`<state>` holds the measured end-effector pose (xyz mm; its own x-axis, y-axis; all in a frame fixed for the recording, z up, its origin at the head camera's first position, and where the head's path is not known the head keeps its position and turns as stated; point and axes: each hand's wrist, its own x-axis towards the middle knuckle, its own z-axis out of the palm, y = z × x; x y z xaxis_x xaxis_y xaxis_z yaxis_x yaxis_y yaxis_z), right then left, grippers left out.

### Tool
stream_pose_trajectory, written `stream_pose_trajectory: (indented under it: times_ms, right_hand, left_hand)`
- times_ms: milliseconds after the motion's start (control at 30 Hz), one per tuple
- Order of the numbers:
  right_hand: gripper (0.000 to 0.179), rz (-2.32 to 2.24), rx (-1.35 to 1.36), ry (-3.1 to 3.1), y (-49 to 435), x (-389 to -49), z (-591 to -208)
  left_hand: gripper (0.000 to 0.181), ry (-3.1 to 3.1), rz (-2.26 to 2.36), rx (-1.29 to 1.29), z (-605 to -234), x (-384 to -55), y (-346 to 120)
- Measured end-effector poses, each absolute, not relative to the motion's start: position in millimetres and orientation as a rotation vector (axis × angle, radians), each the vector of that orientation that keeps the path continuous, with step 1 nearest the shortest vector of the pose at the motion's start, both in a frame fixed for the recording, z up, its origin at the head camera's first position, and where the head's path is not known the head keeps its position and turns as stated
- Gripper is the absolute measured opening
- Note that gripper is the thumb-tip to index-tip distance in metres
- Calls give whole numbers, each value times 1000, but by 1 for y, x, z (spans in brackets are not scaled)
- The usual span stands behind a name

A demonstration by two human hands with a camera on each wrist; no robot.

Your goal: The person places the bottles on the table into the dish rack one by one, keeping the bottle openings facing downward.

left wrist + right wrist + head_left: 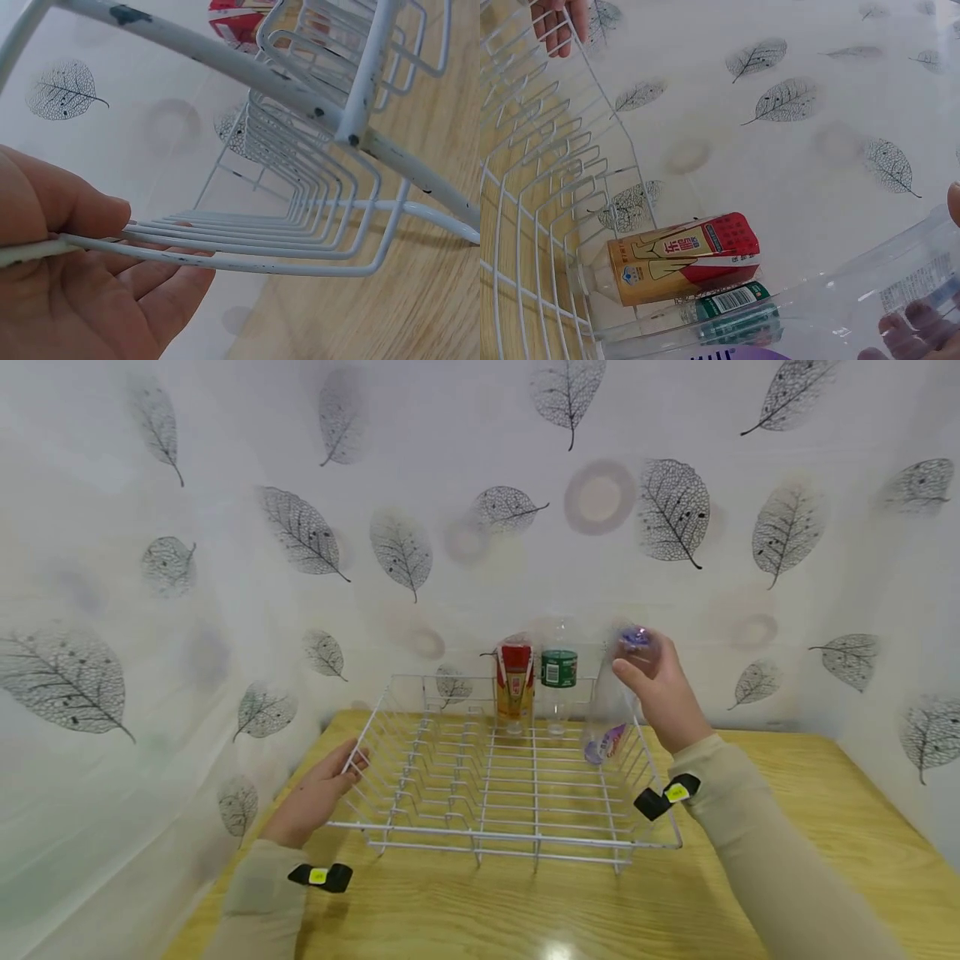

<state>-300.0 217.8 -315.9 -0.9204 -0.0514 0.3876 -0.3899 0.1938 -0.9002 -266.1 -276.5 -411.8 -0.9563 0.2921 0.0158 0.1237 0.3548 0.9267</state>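
Observation:
My right hand [667,702] holds a clear plastic bottle [609,706] with a purple label, near its upper end. This bottle leans neck-down inside the right part of a white wire dish rack [510,837]. On the rack's left side, my left hand [322,793] grips the rim, thumb above the wire and fingers below in the left wrist view. Toward the back of the rack stand two more upturned bottles, side by side: one with a red and yellow label [515,685], the other clear with a green label [559,668]. The right wrist view shows both beside the held bottle.
Under the rack is a wooden table [420,902]. A pale leaf-patterned sheet [465,460] hangs behind and at the sides. Wire dividers [457,777] rise in the rack's left half.

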Motion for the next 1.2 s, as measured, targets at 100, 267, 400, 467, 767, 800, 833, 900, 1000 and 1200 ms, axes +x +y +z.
stream_pose_trajectory:
  times_ms: [100,267,400,467,767,800,833,900,1000,1200]
  right_hand:
    - [78,1761,372,-2203,217,-316,-317]
    - [82,1710,321,-2260,216,-338,-320]
    - [84,1687,270,-2304,215,-351,-325]
    - [85,1679,246,-2320,215,-358,-328]
    - [87,1631,202,-2414,217,-379,-334]
    - [87,1623,204,-2427,217,-382,-334]
    - [86,1616,204,-2442,217,-385,-334]
    - [85,1604,200,-2473,217,-389,-334]
    - [85,1582,179,-2532,215,-395,-333]
    - [90,1547,108,-2619,215,-404,-338]
  left_hand:
    - [62,2453,1666,371,-413,-266,-276]
    - [61,2440,1688,384,-413,-266,-276]
    - [61,2432,1694,392,-412,-266,-277]
    - [61,2426,1697,397,-411,-265,-277]
    - [60,2418,1709,386,-411,-264,-275]
    - [60,2418,1707,383,-411,-264,-275]
    - [60,2420,1707,381,-411,-264,-275]
    - [60,2422,1709,382,-411,-264,-276]
    - [60,2426,1705,393,-412,-265,-276]
    - [60,2439,1703,403,-414,-266,-275]
